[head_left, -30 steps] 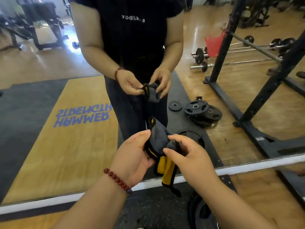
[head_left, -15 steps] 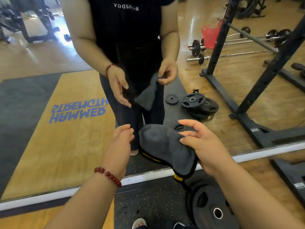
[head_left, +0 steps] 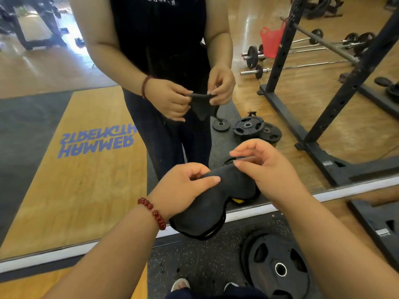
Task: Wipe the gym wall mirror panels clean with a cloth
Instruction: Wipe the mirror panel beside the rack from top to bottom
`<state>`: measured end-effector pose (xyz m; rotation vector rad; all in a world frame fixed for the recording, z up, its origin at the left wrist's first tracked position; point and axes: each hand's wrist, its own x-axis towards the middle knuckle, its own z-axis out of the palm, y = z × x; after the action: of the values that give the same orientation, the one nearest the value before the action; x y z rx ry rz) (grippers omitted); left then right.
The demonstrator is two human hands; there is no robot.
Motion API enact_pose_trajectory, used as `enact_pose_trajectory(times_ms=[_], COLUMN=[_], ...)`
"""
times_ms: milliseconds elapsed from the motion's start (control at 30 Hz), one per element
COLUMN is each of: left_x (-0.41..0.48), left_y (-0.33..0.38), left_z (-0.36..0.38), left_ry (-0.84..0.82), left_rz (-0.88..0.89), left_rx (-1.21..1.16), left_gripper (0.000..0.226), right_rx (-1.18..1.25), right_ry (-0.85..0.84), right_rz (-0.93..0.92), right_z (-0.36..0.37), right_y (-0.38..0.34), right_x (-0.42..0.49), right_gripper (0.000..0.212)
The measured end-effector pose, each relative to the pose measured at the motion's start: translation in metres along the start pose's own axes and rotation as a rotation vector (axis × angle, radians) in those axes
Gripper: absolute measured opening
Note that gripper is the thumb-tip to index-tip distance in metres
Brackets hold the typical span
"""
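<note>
Before the mirror (head_left: 64,190), the left hand (head_left: 183,186), open a moment ago, now pinches the dark cloth (head_left: 207,203) alongside the right hand (head_left: 265,167), stretching it between them above the mirror's bottom edge.

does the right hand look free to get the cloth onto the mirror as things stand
Probably yes. The right hand and left hand both pinch the cloth just in front of the mirror, with nothing visible between cloth and glass.
</note>
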<state>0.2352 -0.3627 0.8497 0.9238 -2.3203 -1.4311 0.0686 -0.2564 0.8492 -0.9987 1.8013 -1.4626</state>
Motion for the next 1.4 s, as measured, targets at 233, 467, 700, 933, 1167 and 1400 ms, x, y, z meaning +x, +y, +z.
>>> enact_pose_trajectory(times_ms=[233, 467, 700, 933, 1167, 1400], left_x=[0.003, 0.003, 0.002, 0.000, 0.005, 0.012], left_y=[-0.004, -0.009, -0.020, -0.020, -0.018, -0.012], left_z=[0.006, 0.006, 0.003, -0.001, -0.002, 0.000], left_ry=[0.124, 0.160, 0.221, 0.139, 0.258, 0.275], left_rz=[-0.224, -0.300, -0.215, -0.118, -0.098, -0.175], left_rx=[-0.545, -0.543, -0.341, -0.056, 0.065, -0.272], left_gripper=[0.019, 0.022, 0.049, 0.027, 0.015, 0.015], right_rx=[0.213, 0.736, 0.298, -0.163, -0.101, 0.585], right_ry=[0.144, -0.030, -0.117, 0.042, 0.076, -0.051], right_rz=[0.376, 0.460, 0.275, 0.089, 0.093, 0.369], right_z=[0.021, 0.033, 0.023, 0.019, 0.017, 0.026], right_y=[0.033, 0.042, 0.034, 0.033, 0.030, 0.017], right_x=[-0.018, -0.030, -0.019, -0.015, -0.011, -0.008], right_gripper=[0.037, 0.053, 0.044, 0.026, 0.014, 0.043])
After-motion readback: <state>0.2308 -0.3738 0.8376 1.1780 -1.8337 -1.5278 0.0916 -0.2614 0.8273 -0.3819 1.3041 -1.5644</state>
